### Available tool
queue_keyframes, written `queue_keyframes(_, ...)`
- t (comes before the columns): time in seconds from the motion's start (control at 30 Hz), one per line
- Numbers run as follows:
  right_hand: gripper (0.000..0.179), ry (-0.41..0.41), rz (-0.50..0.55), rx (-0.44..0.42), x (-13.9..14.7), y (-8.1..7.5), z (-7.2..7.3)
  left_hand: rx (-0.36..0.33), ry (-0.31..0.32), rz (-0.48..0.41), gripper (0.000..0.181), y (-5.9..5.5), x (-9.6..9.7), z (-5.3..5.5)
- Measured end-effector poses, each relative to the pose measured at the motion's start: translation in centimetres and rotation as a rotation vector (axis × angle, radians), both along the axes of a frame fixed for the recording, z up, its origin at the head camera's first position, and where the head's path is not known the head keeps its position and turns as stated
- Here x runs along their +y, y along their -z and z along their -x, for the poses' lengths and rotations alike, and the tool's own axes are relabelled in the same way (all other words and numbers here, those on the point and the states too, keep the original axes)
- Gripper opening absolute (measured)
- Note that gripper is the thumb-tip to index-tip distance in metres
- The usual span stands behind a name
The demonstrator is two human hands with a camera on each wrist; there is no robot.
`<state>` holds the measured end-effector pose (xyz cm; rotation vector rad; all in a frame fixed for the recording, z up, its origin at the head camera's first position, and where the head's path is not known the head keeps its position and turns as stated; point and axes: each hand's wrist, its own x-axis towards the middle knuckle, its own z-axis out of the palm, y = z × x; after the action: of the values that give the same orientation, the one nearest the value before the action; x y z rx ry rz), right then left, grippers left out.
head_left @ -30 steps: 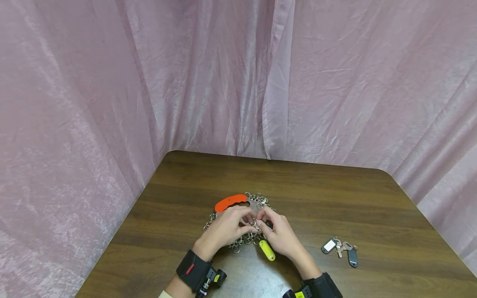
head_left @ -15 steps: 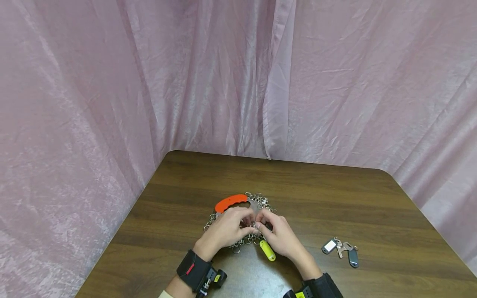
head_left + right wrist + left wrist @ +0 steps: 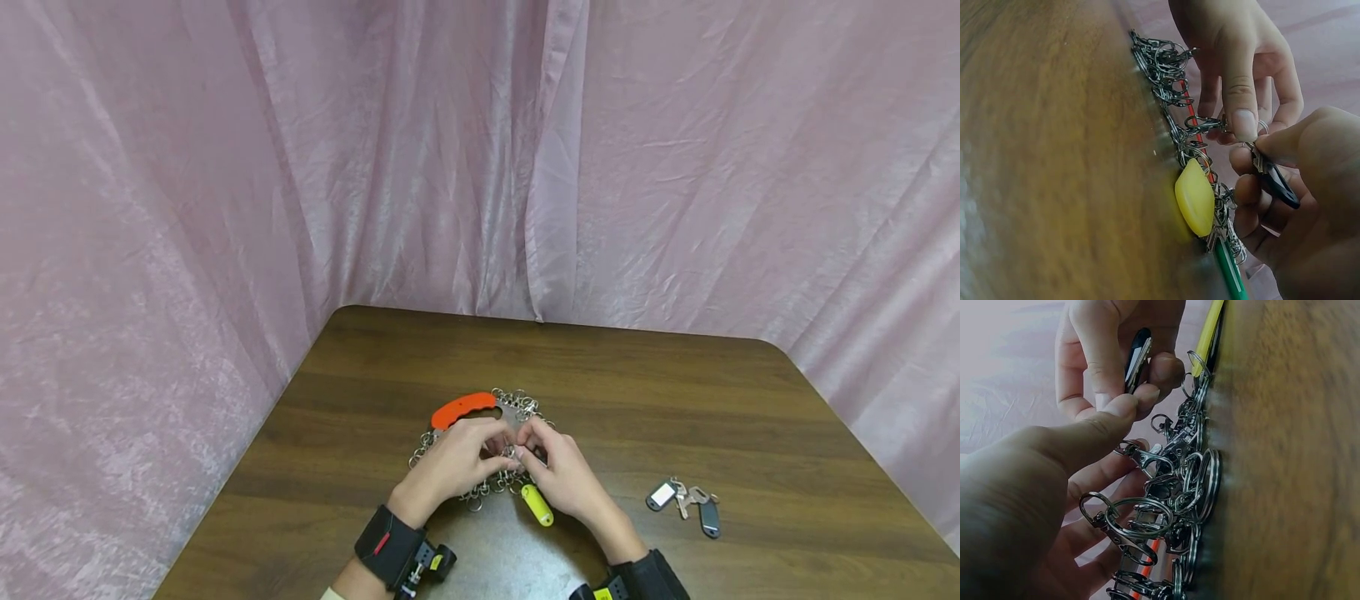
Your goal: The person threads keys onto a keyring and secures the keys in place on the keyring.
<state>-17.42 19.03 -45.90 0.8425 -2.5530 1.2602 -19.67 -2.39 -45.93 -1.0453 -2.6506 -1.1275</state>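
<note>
Since half a second ago little has shifted: your left hand (image 3: pixel 456 454) pinches a metal clasp (image 3: pixel 1209 124), your right hand (image 3: pixel 561 475) grips the black key tag (image 3: pixel 1281 187), above the ring bundle (image 3: pixel 1175 481) well inside the worktop's far edge (image 3: pixel 540 323), so this fingertip work looks unfinished.

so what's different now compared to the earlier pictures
Hardly anything: nothing visibly moved across the table, and nothing visible was taken up or let go. Both the left hand and right hand stay close together at the rings; the orange handle, yellow tag and keys lie as before.
</note>
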Motion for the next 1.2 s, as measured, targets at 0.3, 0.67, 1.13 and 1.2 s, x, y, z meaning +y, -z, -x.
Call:
queue_keyframes(0.3, 0.004, -0.035, -0.01, -0.008, 0.07, -0.06, 0.01, 0.04, -0.005, 0.044, 0.02, -0.09, -0.07, 0.06)
queue_keyframes(0.67, 0.008, 0.03, -0.01, 0.004, 0.06, -0.06, -0.05, -0.015, -0.006, -0.036, 0.028, -0.17, 0.02, -0.14)
queue_keyframes(1.13, 0.014, -0.009, -0.007, -0.006, -0.03, -0.02, -0.13, 0.045, -0.005, 0.013, 0.021, -0.08, -0.18, -0.03)
queue_keyframes(1.2, 0.011, -0.02, -0.011, 0.003, -0.02, -0.01, -0.09, 0.042, -0.008, 0.016, 0.021, -0.07, -0.19, -0.04)
